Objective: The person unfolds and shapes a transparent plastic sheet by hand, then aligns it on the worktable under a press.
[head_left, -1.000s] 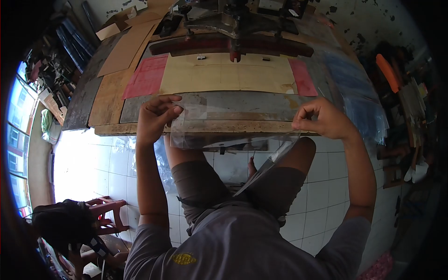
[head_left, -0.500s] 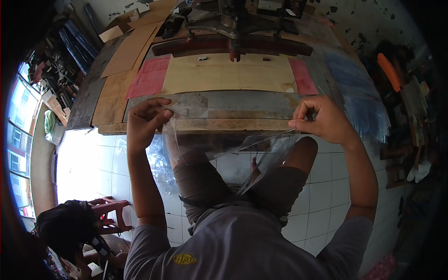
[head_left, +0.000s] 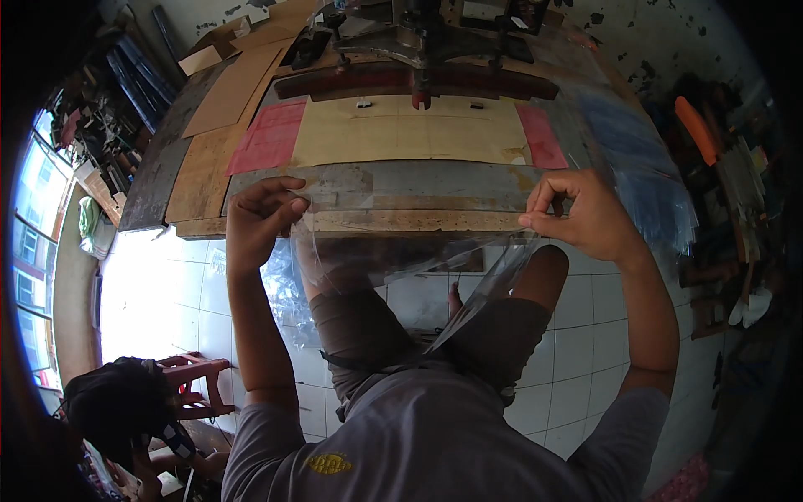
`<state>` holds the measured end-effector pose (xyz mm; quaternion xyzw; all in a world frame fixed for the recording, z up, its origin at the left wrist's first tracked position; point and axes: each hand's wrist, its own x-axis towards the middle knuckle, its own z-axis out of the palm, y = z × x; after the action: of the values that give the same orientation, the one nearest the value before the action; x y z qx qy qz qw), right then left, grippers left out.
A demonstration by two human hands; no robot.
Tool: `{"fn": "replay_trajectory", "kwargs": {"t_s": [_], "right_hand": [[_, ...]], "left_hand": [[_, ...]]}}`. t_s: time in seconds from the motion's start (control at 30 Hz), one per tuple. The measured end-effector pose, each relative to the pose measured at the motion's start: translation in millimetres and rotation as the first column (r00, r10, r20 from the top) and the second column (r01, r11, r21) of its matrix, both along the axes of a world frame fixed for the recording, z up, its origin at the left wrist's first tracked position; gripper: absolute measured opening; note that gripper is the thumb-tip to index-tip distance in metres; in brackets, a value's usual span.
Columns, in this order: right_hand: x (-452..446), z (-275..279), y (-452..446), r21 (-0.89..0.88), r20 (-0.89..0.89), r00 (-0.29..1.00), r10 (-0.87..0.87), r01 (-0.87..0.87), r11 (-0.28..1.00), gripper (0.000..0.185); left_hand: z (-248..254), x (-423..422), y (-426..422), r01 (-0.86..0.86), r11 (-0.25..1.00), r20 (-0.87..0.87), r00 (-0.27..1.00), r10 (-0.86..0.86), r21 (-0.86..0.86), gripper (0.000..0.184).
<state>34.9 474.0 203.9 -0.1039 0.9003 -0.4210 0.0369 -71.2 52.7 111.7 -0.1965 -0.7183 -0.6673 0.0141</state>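
Observation:
A clear plastic sheet (head_left: 393,263) hangs between my two hands at the front edge of the workbench, its lower part drooping over my lap. My left hand (head_left: 266,213) pinches its left corner between thumb and fingers. At the other side my right hand (head_left: 573,211) grips the right corner with thumb and forefinger pressed together. Just beyond the hands lies a yellow sheet (head_left: 410,134), with pink pieces (head_left: 266,135) at both ends and two small dark clips near its far edge. The dark metal bar of a press (head_left: 351,82) stands over that far edge.
Stacked clear plastic sheets (head_left: 648,184) lie on the bench's right side. Cardboard pieces (head_left: 238,92) cover the left side. More crumpled plastic (head_left: 288,293) is on the floor below. Another person (head_left: 117,410) is at the lower left beside a red stool (head_left: 196,385).
The plastic sheet's lower folds have shifted slightly. Both hands stay nearly in place with their pinch kept.

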Motion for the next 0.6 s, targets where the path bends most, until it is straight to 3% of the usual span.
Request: {"fn": "replay_trajectory", "kwargs": {"t_s": [0.17,0.27,0.37,0.6], "right_hand": [[2.2,2.5,-3.6,-0.104,0.007,0.999,-0.044,0.044,0.994,0.037],[2.3,5.0,-4.3,-0.041,-0.002,1.000,-0.022,0.022,0.999,0.044],[1.4,1.1,-2.6,-0.013,-0.100,0.995,0.018,-0.020,1.000,0.040],[-1.8,-2.6,0.8,-0.092,-0.122,0.993,-0.001,-0.010,0.996,0.038]], "left_hand": [[-1.1,1.5,-0.3,-0.022,1.000,-0.002,1.000,0.022,-0.007,0.027],[-3.4,-0.2,-2.2,-0.029,0.999,-0.006,1.000,0.029,-0.017,0.027],[-3.4,-0.1,-2.3,-0.045,0.999,-0.001,0.999,0.045,-0.024,0.027],[-10.1,-5.9,-4.3,-0.051,0.999,0.020,0.998,0.051,-0.017,0.028]]}}
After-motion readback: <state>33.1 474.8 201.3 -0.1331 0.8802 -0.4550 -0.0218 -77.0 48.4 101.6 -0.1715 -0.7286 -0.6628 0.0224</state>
